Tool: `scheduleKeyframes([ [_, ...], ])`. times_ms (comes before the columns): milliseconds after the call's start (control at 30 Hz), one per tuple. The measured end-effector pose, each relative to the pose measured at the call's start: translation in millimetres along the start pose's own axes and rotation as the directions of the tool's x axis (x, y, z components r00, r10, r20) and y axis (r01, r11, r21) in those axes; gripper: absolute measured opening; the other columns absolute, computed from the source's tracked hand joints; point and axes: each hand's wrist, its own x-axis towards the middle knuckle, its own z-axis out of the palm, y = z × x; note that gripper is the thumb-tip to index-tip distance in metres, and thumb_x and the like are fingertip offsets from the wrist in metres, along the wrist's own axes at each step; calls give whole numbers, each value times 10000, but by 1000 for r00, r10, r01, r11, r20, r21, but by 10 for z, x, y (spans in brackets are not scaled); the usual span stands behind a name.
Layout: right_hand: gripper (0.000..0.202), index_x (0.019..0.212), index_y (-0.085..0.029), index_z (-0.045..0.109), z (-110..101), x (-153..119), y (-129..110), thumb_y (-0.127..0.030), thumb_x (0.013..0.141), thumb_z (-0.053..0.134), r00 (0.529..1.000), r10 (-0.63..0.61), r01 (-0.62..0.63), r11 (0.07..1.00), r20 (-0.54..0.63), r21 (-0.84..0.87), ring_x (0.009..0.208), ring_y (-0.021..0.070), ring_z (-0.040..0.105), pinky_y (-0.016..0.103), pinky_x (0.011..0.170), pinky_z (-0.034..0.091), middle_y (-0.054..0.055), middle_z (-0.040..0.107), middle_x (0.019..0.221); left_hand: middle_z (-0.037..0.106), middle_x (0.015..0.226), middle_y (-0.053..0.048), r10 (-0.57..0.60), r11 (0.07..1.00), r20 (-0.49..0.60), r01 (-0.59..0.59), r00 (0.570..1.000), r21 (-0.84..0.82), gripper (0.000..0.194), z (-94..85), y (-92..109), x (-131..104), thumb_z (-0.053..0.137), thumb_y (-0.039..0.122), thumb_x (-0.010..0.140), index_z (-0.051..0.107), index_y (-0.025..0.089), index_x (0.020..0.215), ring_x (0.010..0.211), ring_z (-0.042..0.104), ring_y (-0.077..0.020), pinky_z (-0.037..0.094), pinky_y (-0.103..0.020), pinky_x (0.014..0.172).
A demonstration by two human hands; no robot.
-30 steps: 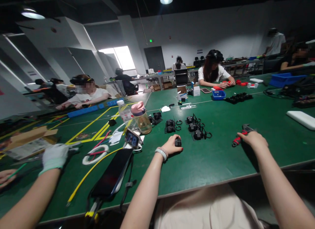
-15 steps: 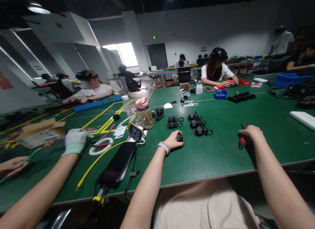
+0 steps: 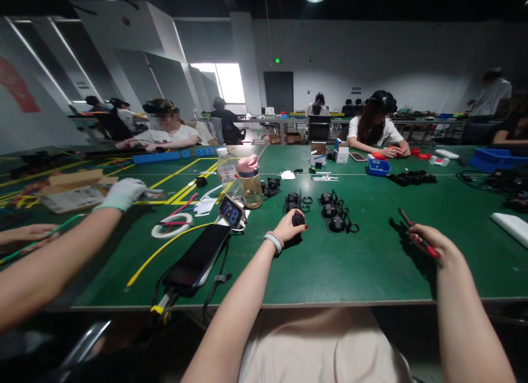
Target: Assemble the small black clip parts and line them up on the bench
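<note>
My left hand (image 3: 289, 227), with bracelets at the wrist, is closed on a small black part (image 3: 297, 219) over the green table (image 3: 350, 273). Just beyond it lie black parts with a ring (image 3: 307, 200), and to their right is a cluster of similar black parts (image 3: 331, 210). On the right, my right hand (image 3: 431, 240) grips a red-handled tool (image 3: 431, 251) whose dark tip points away and to the left. The tool is raised above the table and casts a shadow.
Left of my left hand are a phone (image 3: 200, 257), a small clock display (image 3: 231, 211), a pink-lidded bottle (image 3: 249, 188) and a yellow cable (image 3: 165, 245). A co-worker's gloved hand (image 3: 124, 195) reaches in at the left. A blue tray (image 3: 378, 166) stands farther back.
My right hand has lifted the red-handled tool and turned it so its tip points away. My left hand still holds the black part, now nearer the ringed parts. The camera view has shifted and levelled.
</note>
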Motion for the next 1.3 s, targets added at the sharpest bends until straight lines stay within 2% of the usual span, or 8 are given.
scheduleKeyframes([
  [67, 158, 639, -178, 398, 196, -8, -174, -176, 572, 541, 991, -47, 31, 991, 127, 127, 307, 32, 336, 129, 288, 253, -67, 380, 420, 529, 844, -17, -9, 989, -17, 7, 1000, -146, 335, -1, 37, 14, 582, 245, 607, 452, 158, 903, 763, 539, -129, 416, -258, 663],
  [200, 195, 744, -199, 381, 785, -134, -713, -292, 628, 508, 895, -377, 335, 921, 237, 200, 336, 48, 336, 147, 320, 253, -87, 365, 451, 530, 883, -40, 12, 915, -57, -34, 998, -403, 299, -31, 102, 27, 527, 222, 622, 476, 142, 906, 727, 561, -134, 416, -243, 614],
  [300, 170, 716, -187, 398, 1259, -258, -1006, -282, 617, 499, 791, -548, 573, 819, 272, -14, 399, 57, 367, 171, 395, 291, -70, 407, 494, 544, 886, -61, 28, 833, -76, -65, 997, -550, 306, -63, 133, 16, 507, 216, 613, 497, 124, 905, 686, 555, -132, 398, -222, 558],
  [433, 73, 596, -167, 436, 1717, -409, -925, -234, 617, 455, 640, -723, 743, 495, 262, -450, 459, 69, 369, 189, 456, 261, -37, 432, 490, 568, 849, -93, 20, 730, -13, -23, 1000, -683, 335, -71, 191, -39, 490, 242, 619, 510, 95, 919, 651, 542, -139, 378, -219, 517],
  [700, 186, 788, -212, 552, 1832, -506, -619, -298, 666, 441, 695, -570, 611, 148, 438, -778, 571, 124, 512, 207, 501, 247, 15, 601, 647, 565, 903, -127, 16, 582, 128, 95, 992, -807, 406, 73, 330, -96, 356, 366, 690, 516, 91, 943, 587, 527, -149, 355, -255, 505],
  [833, 191, 782, -215, 558, 1815, -498, -691, -315, 690, 423, 727, -491, 590, 89, 480, -802, 623, 144, 542, 212, 518, 265, 25, 616, 678, 575, 798, -117, -3, 569, 163, 136, 987, -811, 464, 84, 326, -86, 324, 405, 705, 503, 75, 977, 549, 526, -158, 341, -257, 481],
  [1067, 178, 793, -224, 551, 1833, -580, -700, -302, 688, 430, 674, -444, 650, -24, 591, -760, 654, 151, 547, 217, 541, 280, 26, 618, 710, 590, 672, -98, -53, 599, 271, 248, 961, -761, 543, 81, 265, -105, 262, 451, 731, 457, 55, 1047, 543, 553, -191, 361, -267, 468],
  [1300, 192, 813, -217, 550, 1852, -615, -715, -317, 679, 456, 681, -374, 660, -59, 630, -749, 704, 158, 555, 216, 560, 285, 33, 624, 747, 605, 659, -106, -58, 635, 399, 343, 915, -692, 545, 87, 253, -127, 242, 467, 720, 482, 59, 991, 528, 572, -208, 358, -260, 434],
])
